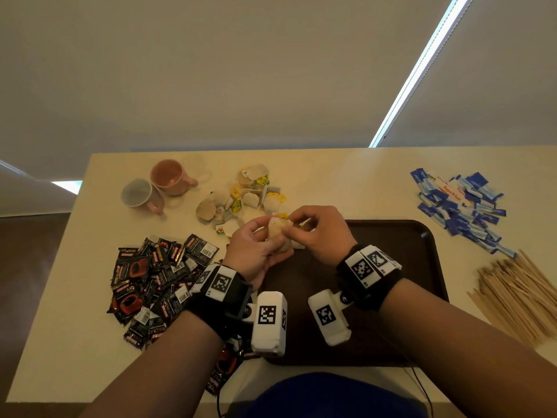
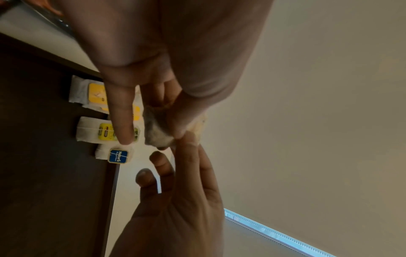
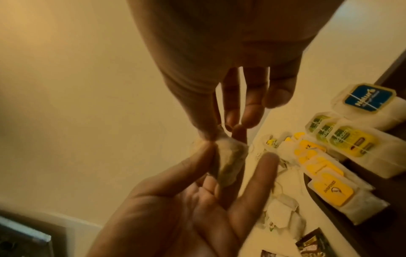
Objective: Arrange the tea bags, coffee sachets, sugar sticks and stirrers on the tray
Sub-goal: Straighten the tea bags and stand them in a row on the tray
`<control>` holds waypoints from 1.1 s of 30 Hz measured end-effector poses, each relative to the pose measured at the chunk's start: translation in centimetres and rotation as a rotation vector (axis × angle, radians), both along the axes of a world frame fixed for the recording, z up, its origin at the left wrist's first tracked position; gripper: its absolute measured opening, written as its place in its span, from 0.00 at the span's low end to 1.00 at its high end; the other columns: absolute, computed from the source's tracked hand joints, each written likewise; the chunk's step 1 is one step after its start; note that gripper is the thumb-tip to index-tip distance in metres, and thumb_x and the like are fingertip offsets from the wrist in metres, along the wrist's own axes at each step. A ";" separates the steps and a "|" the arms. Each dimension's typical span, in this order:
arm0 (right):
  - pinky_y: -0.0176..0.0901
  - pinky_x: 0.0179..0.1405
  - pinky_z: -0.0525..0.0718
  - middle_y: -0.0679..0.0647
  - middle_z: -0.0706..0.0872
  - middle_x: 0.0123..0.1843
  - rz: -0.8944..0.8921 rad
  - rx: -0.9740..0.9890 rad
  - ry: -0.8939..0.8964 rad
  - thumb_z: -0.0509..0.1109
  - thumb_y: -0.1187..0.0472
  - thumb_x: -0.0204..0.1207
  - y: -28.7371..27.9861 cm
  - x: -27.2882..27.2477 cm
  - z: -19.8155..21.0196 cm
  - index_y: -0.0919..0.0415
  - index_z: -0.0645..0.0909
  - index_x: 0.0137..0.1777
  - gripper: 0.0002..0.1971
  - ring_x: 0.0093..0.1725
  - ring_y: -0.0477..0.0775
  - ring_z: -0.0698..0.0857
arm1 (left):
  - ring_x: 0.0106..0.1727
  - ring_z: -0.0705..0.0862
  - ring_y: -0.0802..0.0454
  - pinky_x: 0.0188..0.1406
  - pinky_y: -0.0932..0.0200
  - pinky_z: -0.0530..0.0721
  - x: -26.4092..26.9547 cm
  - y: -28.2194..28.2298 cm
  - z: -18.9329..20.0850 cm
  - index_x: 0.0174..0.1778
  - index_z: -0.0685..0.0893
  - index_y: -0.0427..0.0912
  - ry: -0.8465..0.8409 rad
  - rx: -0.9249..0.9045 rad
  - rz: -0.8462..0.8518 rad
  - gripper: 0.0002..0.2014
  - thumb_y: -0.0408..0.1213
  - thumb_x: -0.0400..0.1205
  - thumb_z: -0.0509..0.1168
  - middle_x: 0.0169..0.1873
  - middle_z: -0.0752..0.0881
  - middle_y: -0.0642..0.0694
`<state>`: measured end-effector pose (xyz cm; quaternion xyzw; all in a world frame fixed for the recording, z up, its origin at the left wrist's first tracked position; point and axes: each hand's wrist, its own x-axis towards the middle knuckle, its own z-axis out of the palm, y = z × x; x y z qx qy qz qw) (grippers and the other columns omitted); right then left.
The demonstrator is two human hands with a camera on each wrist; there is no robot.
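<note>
Pinching tea bag (image 1: pixel 278 229), both hands.

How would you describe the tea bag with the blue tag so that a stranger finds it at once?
Start at the dark tray and go to its far left corner, where a row of tea bags lies. The one at the row's end, the blue-tagged bag, is the only one with a blue tag; its neighbours carry yellow or green tags.

Head view looks down over the table (image 1: pixel 331 176); both wrist views — close, upward-tilted — share the tea bag (image 2: pixel 158 132)
</note>
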<state>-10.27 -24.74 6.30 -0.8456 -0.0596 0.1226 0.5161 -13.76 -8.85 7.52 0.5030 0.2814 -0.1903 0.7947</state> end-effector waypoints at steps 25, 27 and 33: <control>0.51 0.39 0.92 0.57 0.90 0.42 -0.033 0.149 0.196 0.81 0.51 0.70 -0.1 -1.7 2.0 0.64 0.86 0.49 0.17 0.35 0.55 0.91 | 0.54 0.92 0.40 0.48 0.46 0.92 -0.6 -0.1 0.8 0.64 0.80 0.28 -0.022 0.001 0.022 0.16 0.24 0.81 0.69 0.57 0.90 0.31; 0.48 0.41 0.92 0.55 0.90 0.43 -0.017 0.116 0.176 0.81 0.51 0.69 -0.2 -1.6 2.0 0.62 0.86 0.50 0.17 0.36 0.52 0.91 | 0.50 0.93 0.41 0.44 0.48 0.93 -0.5 0.0 0.8 0.62 0.81 0.30 -0.013 -0.022 0.033 0.14 0.24 0.81 0.69 0.53 0.91 0.32; 0.41 0.44 0.87 0.52 0.87 0.47 0.061 0.023 0.099 0.84 0.51 0.66 -0.5 -2.0 1.9 0.55 0.85 0.56 0.20 0.41 0.50 0.86 | 0.42 0.91 0.45 0.37 0.52 0.92 -0.1 0.3 0.5 0.67 0.79 0.30 0.069 -0.067 0.097 0.18 0.29 0.82 0.69 0.50 0.89 0.31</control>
